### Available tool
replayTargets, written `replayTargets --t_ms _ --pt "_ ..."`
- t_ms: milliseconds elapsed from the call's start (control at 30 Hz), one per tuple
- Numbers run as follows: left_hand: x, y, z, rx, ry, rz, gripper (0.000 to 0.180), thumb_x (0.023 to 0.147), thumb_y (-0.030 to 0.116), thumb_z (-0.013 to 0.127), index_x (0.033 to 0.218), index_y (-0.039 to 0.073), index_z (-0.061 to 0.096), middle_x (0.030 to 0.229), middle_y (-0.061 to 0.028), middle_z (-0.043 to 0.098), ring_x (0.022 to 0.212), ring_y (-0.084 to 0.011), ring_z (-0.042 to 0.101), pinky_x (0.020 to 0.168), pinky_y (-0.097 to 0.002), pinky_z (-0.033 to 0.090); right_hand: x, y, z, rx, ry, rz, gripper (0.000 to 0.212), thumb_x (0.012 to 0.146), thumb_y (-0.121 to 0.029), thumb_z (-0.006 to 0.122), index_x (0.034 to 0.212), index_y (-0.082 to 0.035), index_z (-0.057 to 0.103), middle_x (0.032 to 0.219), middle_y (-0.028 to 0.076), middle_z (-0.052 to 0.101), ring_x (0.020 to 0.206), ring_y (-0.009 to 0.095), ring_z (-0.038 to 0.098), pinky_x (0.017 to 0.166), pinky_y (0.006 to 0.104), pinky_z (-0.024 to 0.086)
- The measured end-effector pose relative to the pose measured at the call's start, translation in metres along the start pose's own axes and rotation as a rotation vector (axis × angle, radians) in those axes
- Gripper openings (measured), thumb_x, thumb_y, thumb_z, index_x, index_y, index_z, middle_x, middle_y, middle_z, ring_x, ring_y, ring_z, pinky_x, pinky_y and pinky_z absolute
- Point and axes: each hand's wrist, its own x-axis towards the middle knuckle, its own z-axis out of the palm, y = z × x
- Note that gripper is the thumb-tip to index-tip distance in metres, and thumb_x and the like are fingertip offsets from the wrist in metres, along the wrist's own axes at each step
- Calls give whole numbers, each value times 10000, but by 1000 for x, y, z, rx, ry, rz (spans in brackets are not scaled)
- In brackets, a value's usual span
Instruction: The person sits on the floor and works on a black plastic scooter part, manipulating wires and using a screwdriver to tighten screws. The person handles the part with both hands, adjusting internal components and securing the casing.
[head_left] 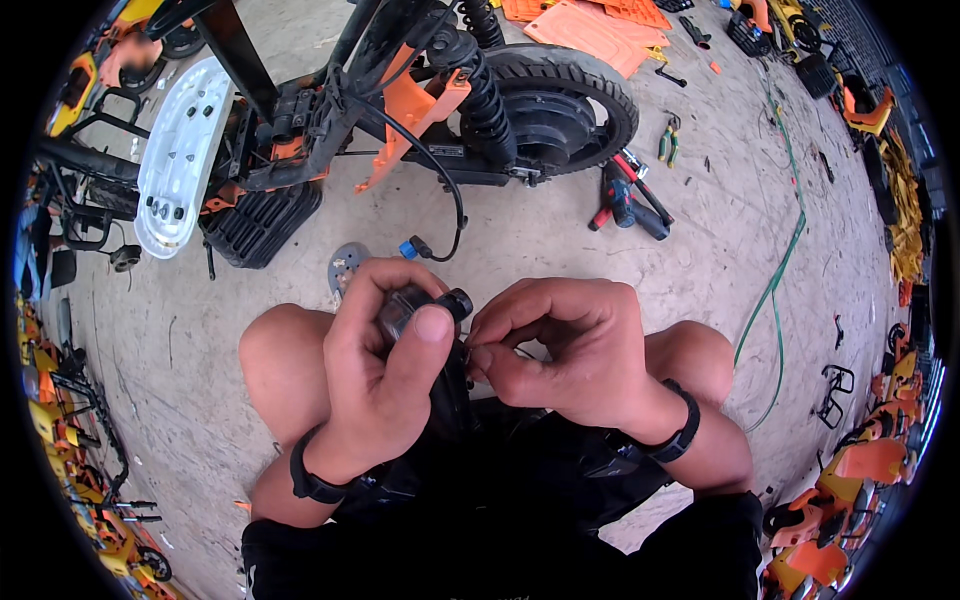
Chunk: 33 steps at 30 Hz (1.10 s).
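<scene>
My left hand [380, 385] is wrapped round a black plastic part [457, 303] with a rounded knob at its top and a smoky, clear-looking side. The thumb presses on the front of that part, and its lower end runs down behind the hand towards my lap. Close against its right side, my right hand [580, 350] is closed, with thumb and forefinger pinched together. Whatever sits between those fingertips is too small and hidden to name. Both hands are held between my bare knees.
Ahead stands a partly stripped scooter with a black rear wheel [550, 110] and a white footboard [185, 150]. Its black cable ends in a blue connector [411, 247]. A cordless drill [625, 195], green-handled pliers [669, 143] and a green hose [787, 262] lie on the concrete floor.
</scene>
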Motion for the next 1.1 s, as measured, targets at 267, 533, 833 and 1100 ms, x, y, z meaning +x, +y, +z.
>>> replayTargets --t_ms 267,533,833,1100 --pt "4 6 -3 -236 -20 -52 261 996 231 544 1076 -6 471 853 -98 594 633 -133 610 562 -267 528 0 2 2 94 68 -104 148 810 89 689 955 62 680 911 115 701 810 149 689 737 268 572" --pt "5 7 -1 -227 -19 -163 282 1014 277 494 1102 9 485 882 -79 583 722 -109 588 603 -244 520 -1 5 5 -43 62 -227 186 783 81 712 963 38 692 919 110 711 811 162 712 752 265 579" --pt "7 6 1 -344 -38 -297 319 1031 329 444 1103 22 492 879 -70 568 695 -108 570 600 -231 484 2 7 5 -246 98 -412 213 727 69 763 924 18 699 872 106 711 767 166 709 696 260 562" --pt "14 7 2 -651 -41 -377 407 1000 436 399 971 41 497 779 -81 514 628 -175 550 500 -322 492 3 7 2 -199 127 -391 198 745 93 736 922 33 672 915 114 704 804 163 700 717 265 564"
